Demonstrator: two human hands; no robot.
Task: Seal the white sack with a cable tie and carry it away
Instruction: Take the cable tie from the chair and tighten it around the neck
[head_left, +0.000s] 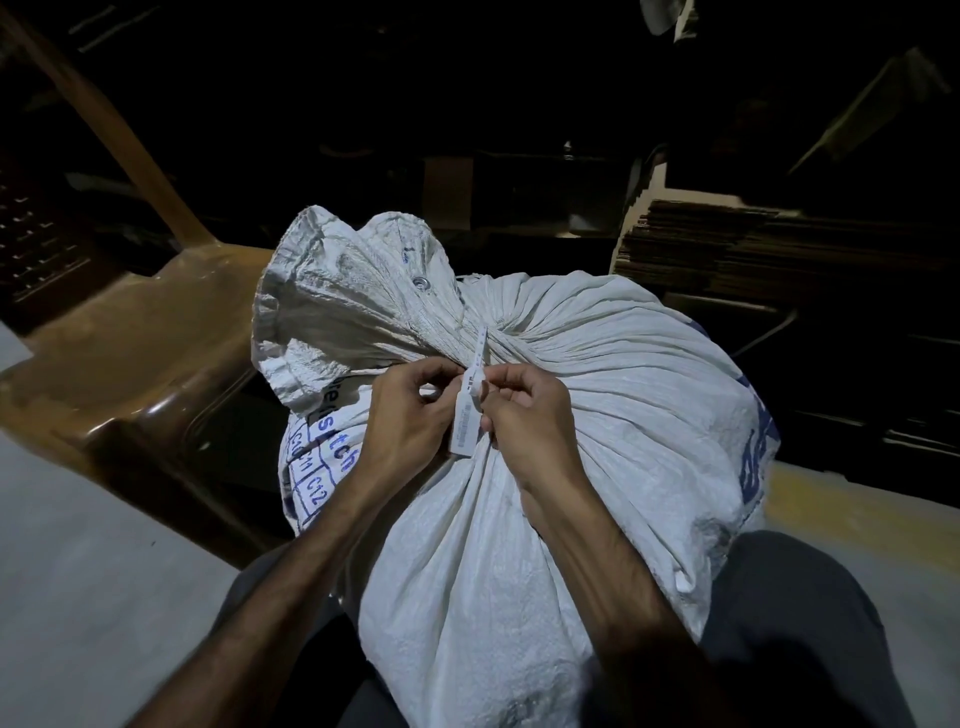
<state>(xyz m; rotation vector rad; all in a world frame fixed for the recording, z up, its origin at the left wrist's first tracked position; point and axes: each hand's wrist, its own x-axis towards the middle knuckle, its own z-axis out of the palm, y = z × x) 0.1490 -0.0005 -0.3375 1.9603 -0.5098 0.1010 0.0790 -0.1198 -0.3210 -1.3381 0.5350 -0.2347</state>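
A bulging white sack of coarse woven plastic stands between the person's knees, its cloth pulled into fine radiating pleats that run to a gathered neck. Above the neck the loose mouth fans out to the left as a crumpled, ribbed flap with a small round metal eyelet in it. Blue printed letters and a ruled grid show on the sack's left side, and more blue print curves down its right side.

A thin white plastic cable tie sits at the neck: its narrow strap rises toward the gathered cloth, and its flat, oblong tag end hangs below, printed with a small barcode-like strip. The left hand has its fingers curled, thumb and fingertips pinching the tie from the left. The right hand is curled likewise, pinching the tie from the right, with its heel lying on the sack's cloth.

To the left stands a brown moulded plastic chair with a smooth, glossy seat. At the right rear is a stack of flattened corrugated cardboard, its layered edges showing. The floor is pale, matte grey.
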